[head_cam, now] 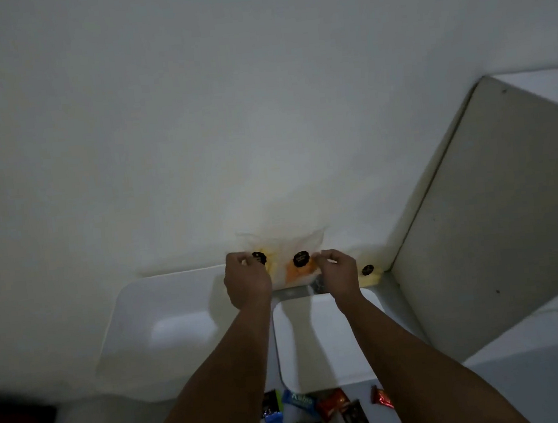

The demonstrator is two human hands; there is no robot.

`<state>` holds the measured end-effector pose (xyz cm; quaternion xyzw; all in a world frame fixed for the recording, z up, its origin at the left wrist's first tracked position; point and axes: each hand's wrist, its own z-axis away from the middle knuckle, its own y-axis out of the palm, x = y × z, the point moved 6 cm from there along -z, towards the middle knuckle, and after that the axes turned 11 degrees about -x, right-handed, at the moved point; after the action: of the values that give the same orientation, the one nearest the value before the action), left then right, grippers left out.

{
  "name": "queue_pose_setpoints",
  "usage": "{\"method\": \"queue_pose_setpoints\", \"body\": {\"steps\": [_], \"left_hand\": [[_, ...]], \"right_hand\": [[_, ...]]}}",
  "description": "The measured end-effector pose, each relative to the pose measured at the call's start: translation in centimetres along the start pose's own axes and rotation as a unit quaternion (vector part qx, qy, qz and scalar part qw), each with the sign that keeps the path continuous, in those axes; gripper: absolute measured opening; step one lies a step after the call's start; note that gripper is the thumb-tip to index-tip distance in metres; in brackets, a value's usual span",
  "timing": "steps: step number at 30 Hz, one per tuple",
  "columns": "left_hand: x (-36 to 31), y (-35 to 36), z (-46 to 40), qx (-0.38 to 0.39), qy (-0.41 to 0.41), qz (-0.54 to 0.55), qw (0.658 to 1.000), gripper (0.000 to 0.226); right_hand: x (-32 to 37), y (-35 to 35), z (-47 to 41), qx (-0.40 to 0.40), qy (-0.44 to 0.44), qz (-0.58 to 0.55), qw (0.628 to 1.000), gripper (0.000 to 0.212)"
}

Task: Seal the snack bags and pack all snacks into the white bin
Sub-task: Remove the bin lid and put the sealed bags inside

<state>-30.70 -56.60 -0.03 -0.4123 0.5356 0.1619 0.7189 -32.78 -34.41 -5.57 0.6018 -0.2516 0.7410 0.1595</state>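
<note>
both grips pinch middle snack bag (299, 267) top edge: left hand (247, 280), right hand (339, 272).

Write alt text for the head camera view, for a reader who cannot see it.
Both hands, left hand and right hand, pinch the top of a clear snack bag with orange contents against a white wall. A second bag sits to its right. Nearer are two white bins and, at the bottom edge, scattered wrapped snacks.
</note>
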Motion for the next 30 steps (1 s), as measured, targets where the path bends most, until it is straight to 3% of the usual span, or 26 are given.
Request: {"method": "queue_pose_setpoints", "body": {"steps": [4, 13, 17, 22, 30], "left_hand": [[0.8, -5.0, -3.6, -0.009, 0.015, -0.025, 1.0, 0.019], [7.2, -12.1, -12.4, -0.035, 0.002, -0.062, 0.997, 0.029], [11.0, -12.0, -15.7, -0.024, -0.025, -0.062, 0.997, 0.025], [15.3, -9.7, -19.0, -0.01, -0.055, -0.075, 0.996, 0.025], [21.0, -6.0, -22.9, -0.006, -0.115, -0.073, 0.991, 0.025]], "right_hand": [[3.1, 3.1, 3.9, 0.032, -0.036, -0.002, 0.999, 0.029], [2.0, 13.5, 11.0, 0.096, 0.032, -0.011, 0.995, 0.016], [-0.8, 17.1, 11.4, 0.09, 0.058, 0.044, 0.993, 0.027], [-4.0, 20.2, 11.2, 0.064, 0.073, 0.129, 0.987, 0.026], [-10.6, 24.7, 9.3, 0.085, 0.089, 0.216, 0.969, 0.019]]}}
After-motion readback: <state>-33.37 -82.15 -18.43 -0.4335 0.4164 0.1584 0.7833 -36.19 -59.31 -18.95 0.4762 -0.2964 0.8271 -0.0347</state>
